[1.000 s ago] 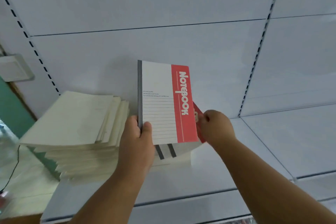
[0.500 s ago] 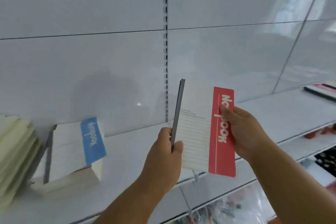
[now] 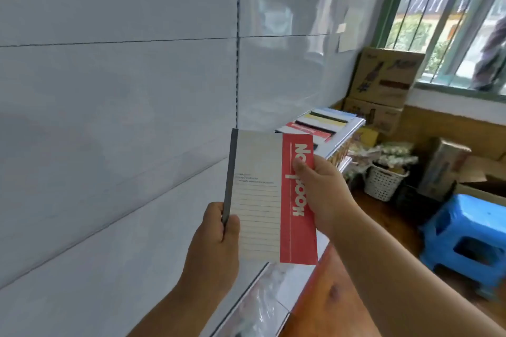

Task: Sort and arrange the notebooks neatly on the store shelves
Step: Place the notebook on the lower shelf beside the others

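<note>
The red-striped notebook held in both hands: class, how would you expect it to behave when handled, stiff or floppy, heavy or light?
The notebook probably stays fairly stiff: it stands upright, unbent, gripped only at its edges by the left hand and right hand. Likely light, since it looks thin.

I see a cream, grey-lined notebook (image 3: 262, 200) with a red band, white lettering and grey spine; at three o'clock, a blue stool (image 3: 471, 238) and white basket (image 3: 383, 183).
</note>
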